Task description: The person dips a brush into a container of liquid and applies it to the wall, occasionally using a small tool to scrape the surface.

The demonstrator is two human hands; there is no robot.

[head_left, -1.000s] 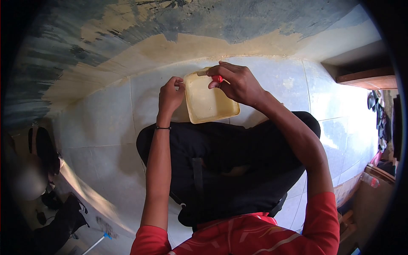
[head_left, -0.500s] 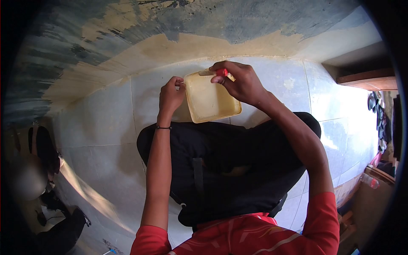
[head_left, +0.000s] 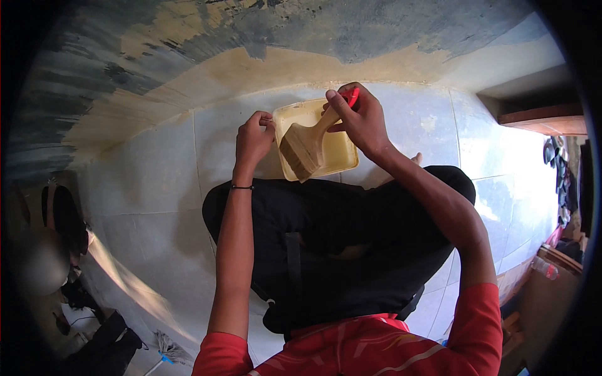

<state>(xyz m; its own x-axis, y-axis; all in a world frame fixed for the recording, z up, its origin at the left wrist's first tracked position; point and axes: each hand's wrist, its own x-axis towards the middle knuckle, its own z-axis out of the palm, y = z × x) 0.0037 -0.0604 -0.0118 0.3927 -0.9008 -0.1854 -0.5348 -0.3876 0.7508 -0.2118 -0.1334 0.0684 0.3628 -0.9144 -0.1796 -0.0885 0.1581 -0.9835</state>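
- Brush [head_left: 312,141]: wide, with a pale handle, above the tray [head_left: 341,151]. With the tray's centre as clock centre, the handle points to 1 o'clock and the bristles [head_left: 301,155] to 7 o'clock, near the rim. Contact between bristles and tray: I cannot tell.
- Right hand [head_left: 365,120]: at 2 o'clock, closed around the handle, thumb uppermost, beside the red part [head_left: 353,96] at its end.
- Left hand [head_left: 256,134]: at 9 o'clock, fingers curled, fingertips at the rim towards 10 o'clock. Whether I pinch the rim or merely touch it, I cannot tell.
- Brush handling: I judge it light but head-heavy. The handle should be rigid, the bristles flexible. Hold the handle's narrow part; a wet surface may slip.
- Tray handling: probably light, thin-walled plastic, able to flex or slide on the tiled floor [head_left: 157,156]. Steady it by the rim at 9 o'clock.
- Surroundings: patchily coated wall [head_left: 301,31] at 12 o'clock; my legs [head_left: 326,219] at 6 o'clock.
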